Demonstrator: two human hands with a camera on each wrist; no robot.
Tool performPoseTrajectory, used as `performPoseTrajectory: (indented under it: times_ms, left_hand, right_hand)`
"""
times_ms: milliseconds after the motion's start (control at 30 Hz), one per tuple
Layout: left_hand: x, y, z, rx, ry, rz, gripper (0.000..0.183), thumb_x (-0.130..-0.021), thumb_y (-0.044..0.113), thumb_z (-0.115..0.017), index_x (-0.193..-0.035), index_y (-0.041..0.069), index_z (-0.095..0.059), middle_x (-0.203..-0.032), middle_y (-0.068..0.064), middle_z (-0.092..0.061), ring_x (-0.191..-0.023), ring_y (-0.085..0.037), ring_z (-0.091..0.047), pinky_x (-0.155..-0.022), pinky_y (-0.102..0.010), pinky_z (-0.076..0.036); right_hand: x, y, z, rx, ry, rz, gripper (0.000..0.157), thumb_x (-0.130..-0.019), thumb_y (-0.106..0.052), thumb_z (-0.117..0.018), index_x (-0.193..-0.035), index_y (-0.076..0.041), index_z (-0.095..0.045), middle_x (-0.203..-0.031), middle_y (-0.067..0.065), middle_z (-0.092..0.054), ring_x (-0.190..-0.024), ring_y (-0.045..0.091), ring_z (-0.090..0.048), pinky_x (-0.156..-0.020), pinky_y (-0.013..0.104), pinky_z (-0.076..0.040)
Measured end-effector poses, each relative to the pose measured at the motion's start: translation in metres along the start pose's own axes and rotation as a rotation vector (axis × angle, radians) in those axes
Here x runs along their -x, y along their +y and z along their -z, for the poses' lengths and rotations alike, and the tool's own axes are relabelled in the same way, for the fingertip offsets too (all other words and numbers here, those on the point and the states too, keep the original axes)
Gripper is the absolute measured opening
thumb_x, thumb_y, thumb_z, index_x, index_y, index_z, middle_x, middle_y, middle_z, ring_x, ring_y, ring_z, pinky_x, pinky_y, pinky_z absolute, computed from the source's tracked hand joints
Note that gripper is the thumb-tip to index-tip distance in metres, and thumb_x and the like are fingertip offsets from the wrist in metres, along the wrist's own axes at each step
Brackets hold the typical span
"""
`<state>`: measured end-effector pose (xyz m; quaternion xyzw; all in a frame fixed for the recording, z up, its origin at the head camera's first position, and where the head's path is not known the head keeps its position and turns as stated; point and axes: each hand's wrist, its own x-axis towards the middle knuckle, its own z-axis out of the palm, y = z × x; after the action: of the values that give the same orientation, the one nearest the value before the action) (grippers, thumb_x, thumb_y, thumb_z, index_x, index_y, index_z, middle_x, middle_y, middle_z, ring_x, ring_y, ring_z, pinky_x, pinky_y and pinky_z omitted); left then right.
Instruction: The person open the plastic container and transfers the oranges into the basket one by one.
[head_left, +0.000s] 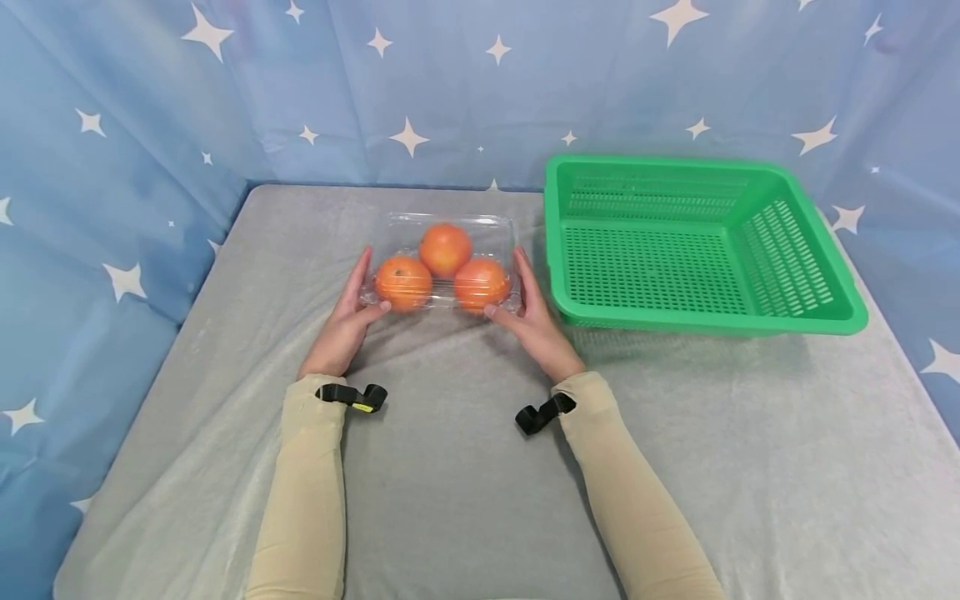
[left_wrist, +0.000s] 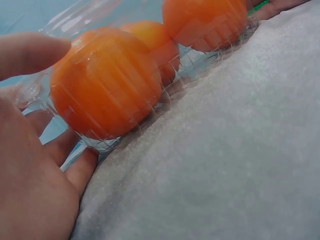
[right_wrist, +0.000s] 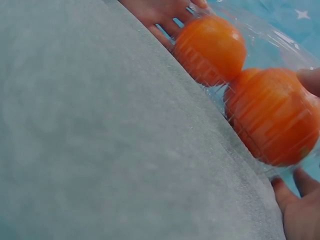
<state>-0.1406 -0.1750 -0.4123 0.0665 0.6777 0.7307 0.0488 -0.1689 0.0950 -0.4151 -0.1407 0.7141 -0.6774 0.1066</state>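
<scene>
A clear plastic clamshell box (head_left: 442, 218) with three oranges inside sits near the middle of the grey cloth. One orange (head_left: 446, 250) lies behind, with another orange (head_left: 403, 283) at front left and a third orange (head_left: 482, 285) at front right. My left hand (head_left: 342, 329) grips the box's left end, thumb over the near corner and fingers along the side. At the opposite end my right hand (head_left: 542, 329) holds it the same way. In the left wrist view the box's lower edge is right at the cloth, with the left fingers (left_wrist: 82, 167) low against its end.
Just right of the box stands a green plastic basket (head_left: 750, 321) with slotted walls and a mesh floor. Grey cloth (head_left: 450, 483) with soft wrinkles covers the table. A blue curtain (head_left: 450, 92) with white stars hangs behind and along the left.
</scene>
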Motion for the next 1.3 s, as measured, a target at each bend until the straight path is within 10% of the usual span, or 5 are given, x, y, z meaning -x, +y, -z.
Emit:
performPoseTrajectory:
  times_ms: [1300]
  left_hand:
    - [-0.001, -0.001, 0.002, 0.036, -0.023, -0.004, 0.075, -0.087, 0.003, -0.049, -0.144, 0.029, -0.008, -0.148, 0.008, 0.006, -0.135, -0.017, 0.007, -0.109, -0.040, -0.007]
  right_hand:
    - [0.003, -0.009, -0.003, 0.283, 0.001, 0.036, 0.085, -0.087, -0.024, -0.057, -0.143, -0.022, 0.006, -0.148, -0.006, 0.010, -0.133, 0.009, 0.006, -0.107, 0.042, -0.007]
